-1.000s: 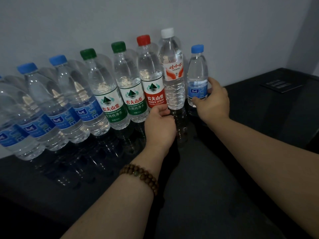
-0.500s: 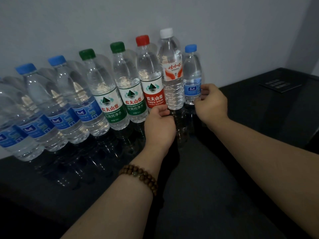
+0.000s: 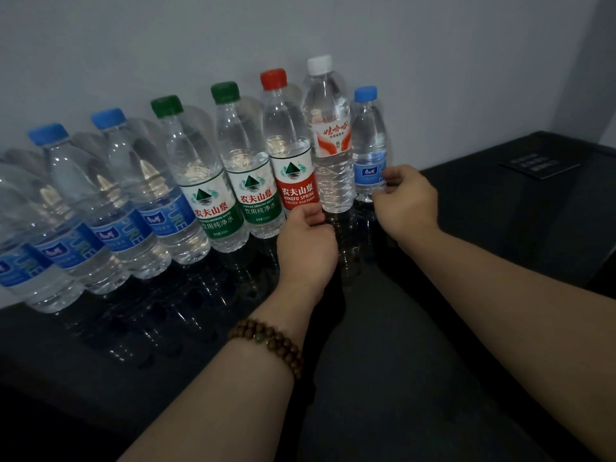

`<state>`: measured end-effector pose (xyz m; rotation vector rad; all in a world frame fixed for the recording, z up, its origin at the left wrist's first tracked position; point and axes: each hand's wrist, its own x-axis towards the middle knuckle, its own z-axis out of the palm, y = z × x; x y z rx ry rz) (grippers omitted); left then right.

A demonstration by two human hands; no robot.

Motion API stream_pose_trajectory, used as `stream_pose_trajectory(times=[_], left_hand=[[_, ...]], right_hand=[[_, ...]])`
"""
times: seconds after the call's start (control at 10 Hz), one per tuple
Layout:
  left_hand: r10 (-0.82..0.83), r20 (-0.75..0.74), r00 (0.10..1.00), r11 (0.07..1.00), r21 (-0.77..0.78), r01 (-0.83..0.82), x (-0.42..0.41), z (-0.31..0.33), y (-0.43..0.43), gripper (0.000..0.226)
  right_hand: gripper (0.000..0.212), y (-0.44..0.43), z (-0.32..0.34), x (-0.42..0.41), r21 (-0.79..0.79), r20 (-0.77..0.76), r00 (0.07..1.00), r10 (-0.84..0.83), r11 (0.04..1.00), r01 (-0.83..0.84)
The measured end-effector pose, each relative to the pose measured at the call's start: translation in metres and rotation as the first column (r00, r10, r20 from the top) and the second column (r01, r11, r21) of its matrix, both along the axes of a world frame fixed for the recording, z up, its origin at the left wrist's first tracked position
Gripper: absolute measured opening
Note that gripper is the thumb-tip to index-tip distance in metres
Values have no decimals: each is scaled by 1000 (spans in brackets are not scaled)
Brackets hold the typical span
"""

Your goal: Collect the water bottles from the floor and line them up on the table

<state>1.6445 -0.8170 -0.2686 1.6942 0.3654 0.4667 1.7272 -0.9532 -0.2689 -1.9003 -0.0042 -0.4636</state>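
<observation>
Several clear water bottles stand in a row on the black table (image 3: 416, 345), against the grey wall. The small blue-capped bottle (image 3: 368, 145) is at the row's right end, beside the white-capped bottle (image 3: 330, 138) and the red-capped bottle (image 3: 290, 151). My right hand (image 3: 408, 203) hovers just right of the small bottle with loosely curled fingers and holds nothing. My left hand (image 3: 306, 245), with a bead bracelet on its wrist, rests with curled fingers against the base of the red-capped bottle and hides that base. Whether it grips the bottle is not visible.
Left of the red-capped bottle stand two green-capped bottles (image 3: 196, 181) and several blue-capped ones (image 3: 80, 208). A dark flat card (image 3: 540, 166) lies at the table's far right. The wall runs close behind the row.
My right hand pushed the small blue-capped bottle left against the white-capped one, then let go and drew back slightly. My left hand stayed in place.
</observation>
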Motion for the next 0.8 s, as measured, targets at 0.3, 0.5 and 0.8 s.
stream_pose_trajectory(times=[0.3, 0.5, 0.8], left_hand=[[1, 12, 1000, 1000, 8, -1, 3, -4, 3, 34], [6, 2, 1000, 1000, -14, -6, 5, 0, 4, 18], [-54, -75, 996, 994, -100, 46, -57, 52, 2, 13]], right_hand=[[12, 0, 1, 0, -26, -15, 1000, -4, 1000, 3], [21, 0, 5, 5, 37, -58, 996, -63, 997, 65], [30, -23, 36, -49, 96, -283, 888, 361, 932, -349]])
